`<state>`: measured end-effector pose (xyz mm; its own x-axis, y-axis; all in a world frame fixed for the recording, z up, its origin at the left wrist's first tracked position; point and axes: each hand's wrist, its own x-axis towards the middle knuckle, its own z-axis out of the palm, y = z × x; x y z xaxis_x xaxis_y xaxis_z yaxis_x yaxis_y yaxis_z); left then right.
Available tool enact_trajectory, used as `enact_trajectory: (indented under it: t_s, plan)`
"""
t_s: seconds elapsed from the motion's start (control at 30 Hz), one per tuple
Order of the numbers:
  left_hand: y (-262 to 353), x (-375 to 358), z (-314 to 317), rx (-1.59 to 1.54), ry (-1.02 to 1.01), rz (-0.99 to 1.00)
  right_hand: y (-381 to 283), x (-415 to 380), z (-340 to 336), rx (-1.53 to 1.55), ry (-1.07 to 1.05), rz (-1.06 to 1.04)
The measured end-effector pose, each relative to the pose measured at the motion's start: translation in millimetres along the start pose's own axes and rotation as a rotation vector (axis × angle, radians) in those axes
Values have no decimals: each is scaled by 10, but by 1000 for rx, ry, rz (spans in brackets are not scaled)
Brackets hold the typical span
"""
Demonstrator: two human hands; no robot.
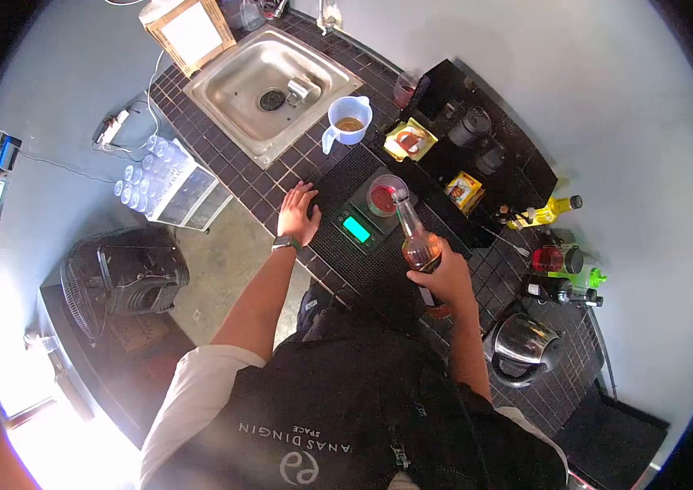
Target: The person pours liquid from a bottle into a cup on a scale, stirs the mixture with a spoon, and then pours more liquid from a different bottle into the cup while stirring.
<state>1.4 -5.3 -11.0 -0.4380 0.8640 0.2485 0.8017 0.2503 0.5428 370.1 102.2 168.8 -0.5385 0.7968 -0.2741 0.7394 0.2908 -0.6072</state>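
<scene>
My right hand [450,278] is wrapped round a glass bottle [418,245] of amber liquid, tilted so its mouth is over a clear cup [385,196]. Red liquid shows inside that cup, which stands on a small digital scale [356,229] with a lit green display. A black textured mat [330,196] lies under the scale. My left hand [298,216] rests flat, fingers spread, on the tiled counter edge by the mat, left of the scale, and holds nothing. A watch [286,242] is on the left wrist.
A measuring jug [348,122] with brownish liquid stands beyond the mat, beside the steel sink [232,61]. Yellow packets [409,140] and a black rack [477,131] line the wall side. Several bottles [555,211] and a kettle [522,347] are to the right.
</scene>
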Motion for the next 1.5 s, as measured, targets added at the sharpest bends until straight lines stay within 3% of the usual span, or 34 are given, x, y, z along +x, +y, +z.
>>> enact_trajectory:
  t_s: [0.93, 1.5]
  plan:
    - [-1, -9, -10, -4, -7, -2, -64, -8, -27, -68, -60, 51]
    - [12, -7, -26, 6, 12, 6, -58, 20, 8, -11, -13, -20]
